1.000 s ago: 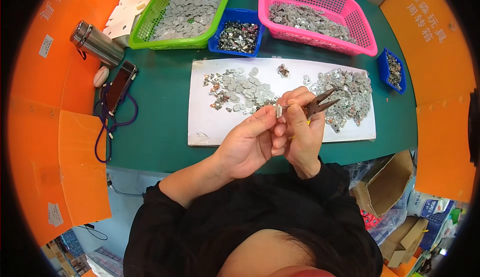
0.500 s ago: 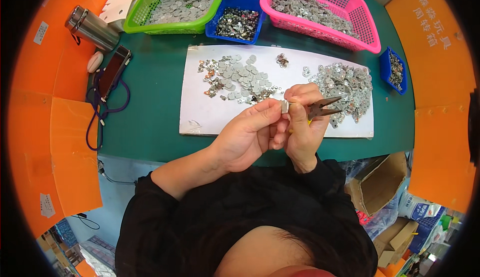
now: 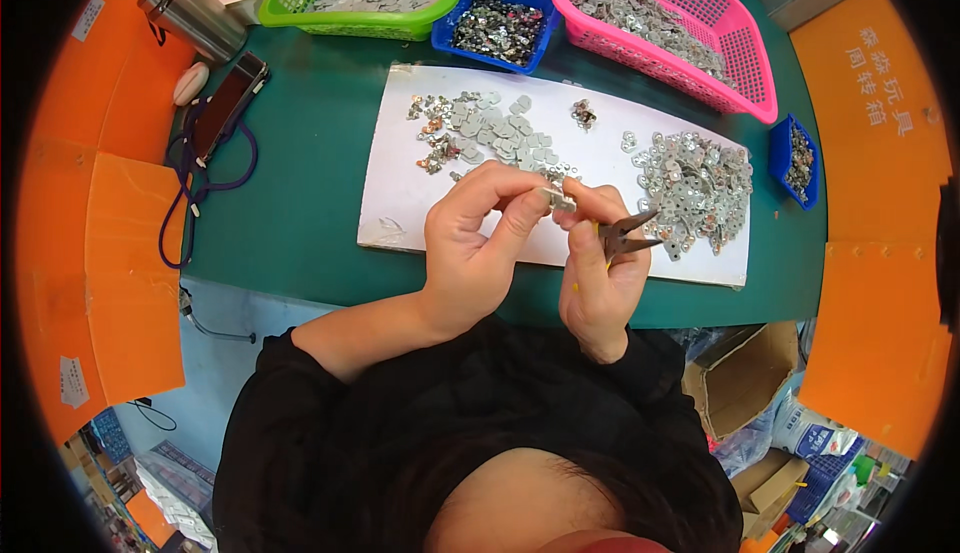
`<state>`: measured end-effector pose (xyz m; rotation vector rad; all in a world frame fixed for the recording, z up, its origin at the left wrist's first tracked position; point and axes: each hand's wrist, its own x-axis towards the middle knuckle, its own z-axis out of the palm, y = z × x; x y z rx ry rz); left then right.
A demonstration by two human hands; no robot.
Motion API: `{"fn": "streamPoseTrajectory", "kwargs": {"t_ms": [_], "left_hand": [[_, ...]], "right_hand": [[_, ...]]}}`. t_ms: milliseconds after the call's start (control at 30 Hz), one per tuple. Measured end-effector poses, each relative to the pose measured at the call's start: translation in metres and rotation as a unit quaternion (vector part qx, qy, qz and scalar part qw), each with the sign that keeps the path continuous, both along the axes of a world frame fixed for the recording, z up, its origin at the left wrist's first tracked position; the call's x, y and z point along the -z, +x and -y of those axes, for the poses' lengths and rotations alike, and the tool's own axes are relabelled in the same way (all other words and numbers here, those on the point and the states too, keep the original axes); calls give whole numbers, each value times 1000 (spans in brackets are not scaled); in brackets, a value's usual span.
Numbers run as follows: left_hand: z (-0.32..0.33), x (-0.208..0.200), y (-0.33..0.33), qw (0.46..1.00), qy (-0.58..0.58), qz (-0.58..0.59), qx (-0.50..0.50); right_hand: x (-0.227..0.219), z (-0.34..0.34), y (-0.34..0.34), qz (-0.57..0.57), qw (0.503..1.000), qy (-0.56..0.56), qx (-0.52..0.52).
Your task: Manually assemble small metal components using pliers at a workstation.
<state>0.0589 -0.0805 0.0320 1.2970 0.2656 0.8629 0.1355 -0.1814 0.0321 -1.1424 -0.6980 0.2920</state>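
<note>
Right now, hands: I see both raised together over the near edge of the white sheet [image 3: 400, 203], fingertips meeting just above it.
Left hand [image 3: 470, 253]: thumb and forefinger pinched shut on a small metal piece [image 3: 553, 198], holding it up toward the other hand.
Right hand [image 3: 598, 273]: fingers curled tight around a pair of small pliers [image 3: 625, 235], whose dark tips point away to the right; its fingertips also touch the small metal piece, so both hands share it.
Step in hand: I judge this to be working one piece by hand, either seating or freeing a part of it, with the pliers parked in the palm and not biting anything.
Next move calls for: in my judgement, a steady pinch from the left while the right turns the pliers' tips in onto the piece; a slip would drop it among the loose ones below.
On the white sheet: a flat spread of grey pieces [image 3: 495, 133] at its far left, a heaped shiny pile [image 3: 695, 188] at its right end.
Beyond the white sheet: green basket [image 3: 300, 8], blue tray [image 3: 450, 43] and pink basket [image 3: 745, 58], all holding metal parts.
Right of the white sheet: a small blue bin [image 3: 783, 148].
Left of the white sheet: a phone [image 3: 228, 103] with a looped cord, on the green table [image 3: 300, 203].
</note>
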Motion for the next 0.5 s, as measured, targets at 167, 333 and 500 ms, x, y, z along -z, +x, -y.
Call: {"fn": "streamPoseTrajectory", "kwargs": {"t_ms": [167, 333, 500], "left_hand": [[-10, 0, -7, 979, 185, 4, -83], [-17, 0, -18, 970, 241, -7, -13], [-21, -1, -21, 962, 270, -8, -31]], "right_hand": [[-1, -3, 0, 26, 1000, 5, -14], [0, -3, 10, 303, 943, -81, 111], [-4, 1, 16, 398, 898, -114, 146]]}}
